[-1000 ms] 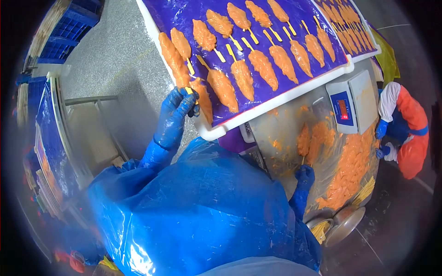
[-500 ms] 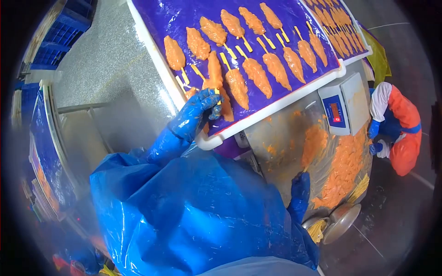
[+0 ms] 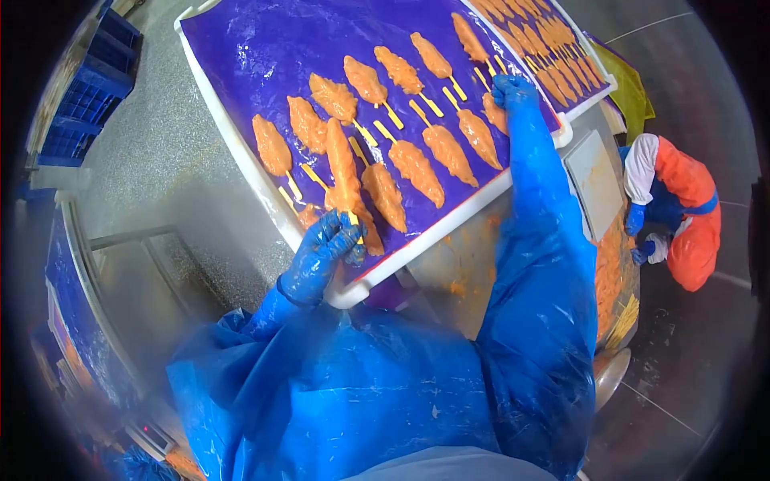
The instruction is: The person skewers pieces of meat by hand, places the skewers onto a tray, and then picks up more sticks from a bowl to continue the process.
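Observation:
My left hand [image 3: 325, 250], in a wet blue glove, is closed round the stick of a skewered piece of orange marinated meat [image 3: 343, 164]. That skewer stands over others at the near left corner of a purple-lined tray [image 3: 233, 48]. My right hand [image 3: 515, 92], also blue-gloved, reaches across the tray's right part with its fingers drawn together beside the skewer sticks. Whatever it grips, if anything, is hidden. Two rows of meat skewers [image 3: 417, 172] lie on the lining, their sticks pointing toward each other. My right sleeve covers some of them.
A second tray of skewers [image 3: 553, 48] adjoins at the right. Beyond my right arm are a scale [image 3: 595, 180], loose orange meat [image 3: 611, 276], bundled sticks [image 3: 623, 321] and a metal bowl [image 3: 612, 377]. A co-worker in orange sleeves [image 3: 691, 208] stands at the right. Blue crates [image 3: 100, 68] stand far left.
My right hand has moved from beside the loose meat up onto the tray's right side. My left hand still holds its skewer. The view has shifted, so the trays appear further left and lower.

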The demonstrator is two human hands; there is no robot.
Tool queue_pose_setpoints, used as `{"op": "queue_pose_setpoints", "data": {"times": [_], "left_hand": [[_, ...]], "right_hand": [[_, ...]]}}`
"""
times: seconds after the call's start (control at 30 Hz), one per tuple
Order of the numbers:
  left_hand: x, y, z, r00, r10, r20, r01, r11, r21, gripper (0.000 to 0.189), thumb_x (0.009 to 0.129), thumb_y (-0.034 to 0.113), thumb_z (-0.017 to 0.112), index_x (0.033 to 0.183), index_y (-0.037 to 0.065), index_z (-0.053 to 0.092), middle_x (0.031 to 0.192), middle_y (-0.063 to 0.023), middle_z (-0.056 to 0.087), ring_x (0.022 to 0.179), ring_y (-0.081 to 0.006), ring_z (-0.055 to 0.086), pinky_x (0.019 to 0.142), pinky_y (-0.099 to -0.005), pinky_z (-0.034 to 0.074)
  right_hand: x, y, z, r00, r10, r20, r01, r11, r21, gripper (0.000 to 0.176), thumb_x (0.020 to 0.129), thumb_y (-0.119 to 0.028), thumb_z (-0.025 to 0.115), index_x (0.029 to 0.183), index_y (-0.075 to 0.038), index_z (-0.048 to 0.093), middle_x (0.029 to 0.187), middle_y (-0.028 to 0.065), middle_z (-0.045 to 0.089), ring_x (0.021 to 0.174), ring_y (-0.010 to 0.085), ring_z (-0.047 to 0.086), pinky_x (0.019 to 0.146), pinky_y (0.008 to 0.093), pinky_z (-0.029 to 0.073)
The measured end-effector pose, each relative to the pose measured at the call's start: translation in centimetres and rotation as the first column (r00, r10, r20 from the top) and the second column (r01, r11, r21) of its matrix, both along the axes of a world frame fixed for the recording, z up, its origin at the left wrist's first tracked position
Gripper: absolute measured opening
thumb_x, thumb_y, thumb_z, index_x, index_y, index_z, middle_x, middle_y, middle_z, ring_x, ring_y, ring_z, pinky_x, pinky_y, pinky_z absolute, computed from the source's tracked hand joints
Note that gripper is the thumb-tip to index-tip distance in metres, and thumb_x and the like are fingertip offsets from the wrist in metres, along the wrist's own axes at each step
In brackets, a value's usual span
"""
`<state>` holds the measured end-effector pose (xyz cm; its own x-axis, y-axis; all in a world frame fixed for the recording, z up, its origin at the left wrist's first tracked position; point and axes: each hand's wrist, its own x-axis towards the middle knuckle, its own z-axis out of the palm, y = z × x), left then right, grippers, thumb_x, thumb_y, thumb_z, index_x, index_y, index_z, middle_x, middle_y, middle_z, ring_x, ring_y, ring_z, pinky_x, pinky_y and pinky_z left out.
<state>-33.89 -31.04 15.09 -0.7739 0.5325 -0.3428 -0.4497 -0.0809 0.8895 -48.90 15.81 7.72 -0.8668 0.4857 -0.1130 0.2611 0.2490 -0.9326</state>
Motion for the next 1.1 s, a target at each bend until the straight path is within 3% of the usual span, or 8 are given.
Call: {"op": "queue_pose_setpoints", "data": {"times": [0.07, 0.2, 0.5, 0.63, 0.73, 0.8, 0.9, 1.1], "left_hand": [[0.0, 0.1, 0.4, 0.992, 0.039, 0.121, -0.050, 0.995, 0.087, 0.010, 0.097, 0.010, 0.058, 0.105, 0.004, 0.058, 0.083, -0.0015, 0.057, 0.073, -0.0111, 0.055, 0.067, -0.0259, 0.046], [0.1, 0.2, 0.5, 0.958, 0.077, 0.276, -0.125, 0.979, 0.161, 0.012, 0.097, 0.010, 0.058, 0.108, 0.005, 0.059, 0.086, -0.0010, 0.059, 0.074, -0.0106, 0.056, 0.068, -0.0255, 0.046], [0.4, 0.3, 2.3, 0.957, 0.101, 0.271, -0.141, 0.981, 0.133, 0.009, 0.096, 0.010, 0.059, 0.104, 0.006, 0.059, 0.090, -0.0013, 0.059, 0.076, -0.0100, 0.056, 0.069, -0.0253, 0.046], [0.5, -2.0, 0.0, 0.995, 0.098, 0.028, -0.094, 0.988, -0.125, 0.007, 0.095, 0.010, 0.059, 0.101, 0.006, 0.059, 0.092, -0.0019, 0.059, 0.075, -0.0118, 0.057, 0.069, -0.0275, 0.047], [-0.8, -2.3, -1.0, 0.993, 0.045, -0.111, -0.064, 0.983, -0.172, 0.007, 0.095, 0.010, 0.059, 0.101, 0.006, 0.060, 0.091, -0.0021, 0.059, 0.075, -0.0120, 0.056, 0.069, -0.0277, 0.046], [-1.5, -1.7, -1.6, 0.989, 0.020, -0.149, -0.045, 0.985, -0.165, 0.008, 0.095, 0.011, 0.060, 0.101, 0.006, 0.060, 0.091, -0.0022, 0.059, 0.075, -0.0121, 0.056, 0.069, -0.0279, 0.046], [-1.4, -0.8, -1.8, 0.981, -0.015, -0.194, -0.016, 0.988, -0.154, 0.008, 0.094, 0.011, 0.060, 0.101, 0.006, 0.060, 0.091, -0.0023, 0.059, 0.075, -0.0124, 0.056, 0.069, -0.0281, 0.046], [0.2, 0.1, -0.2, 0.990, -0.030, -0.138, 0.003, 0.980, -0.197, 0.012, 0.094, 0.013, 0.060, 0.103, 0.004, 0.061, 0.089, -0.0032, 0.060, 0.074, -0.0124, 0.056, 0.070, -0.0273, 0.045]], "right_hand": [[-4.8, 6.3, -7.3, 0.983, 0.121, 0.139, -0.180, 0.789, 0.587, 0.017, 0.081, -0.019, 0.073, 0.093, -0.008, 0.072, 0.081, 0.0090, 0.067, 0.075, 0.0159, 0.065, 0.070, 0.0346, 0.055], [-3.2, -1.6, 2.7, 0.904, -0.218, 0.369, -0.161, 0.625, 0.764, 0.021, 0.084, -0.024, 0.073, 0.091, -0.004, 0.073, 0.082, 0.0104, 0.072, 0.076, 0.0183, 0.067, 0.073, 0.0309, 0.052], [7.9, 0.3, 3.7, 0.973, -0.222, -0.067, 0.225, 0.974, 0.034, 0.022, 0.089, -0.025, 0.070, 0.100, -0.006, 0.071, 0.072, 0.0020, 0.064, 0.059, 0.0085, 0.055, 0.055, 0.0226, 0.044], [28.4, 1.6, 2.4, 0.944, -0.328, -0.034, 0.327, 0.920, 0.217, 0.019, 0.092, -0.024, 0.064, 0.099, -0.007, 0.070, 0.073, 0.0012, 0.064, 0.057, 0.0079, 0.054, 0.050, 0.0222, 0.042], [48.2, 1.5, -5.0, 0.876, -0.477, -0.073, 0.416, 0.823, -0.388, 0.015, 0.093, -0.019, 0.063, 0.097, -0.006, 0.071, 0.076, 0.0009, 0.065, 0.057, 0.0081, 0.054, 0.051, 0.0224, 0.042], [56.8, -1.8, -8.4, 0.866, -0.428, 0.260, 0.081, 0.633, 0.770, 0.011, 0.091, -0.015, 0.064, 0.095, -0.006, 0.071, 0.077, 0.0008, 0.065, 0.061, 0.0080, 0.056, 0.055, 0.0227, 0.044], [55.0, -8.0, -4.1, 0.812, -0.564, 0.151, 0.477, 0.790, 0.386, 0.010, 0.088, -0.012, 0.067, 0.094, -0.005, 0.070, 0.076, 0.0011, 0.065, 0.067, 0.0081, 0.058, 0.061, 0.0237, 0.046], [54.9, -8.8, -7.5, 0.841, -0.518, 0.159, 0.332, 0.724, 0.604, 0.019, 0.081, -0.011, 0.074, 0.096, -0.002, 0.067, 0.085, 0.0050, 0.067, 0.080, 0.0137, 0.061, 0.077, 0.0288, 0.049]]}}
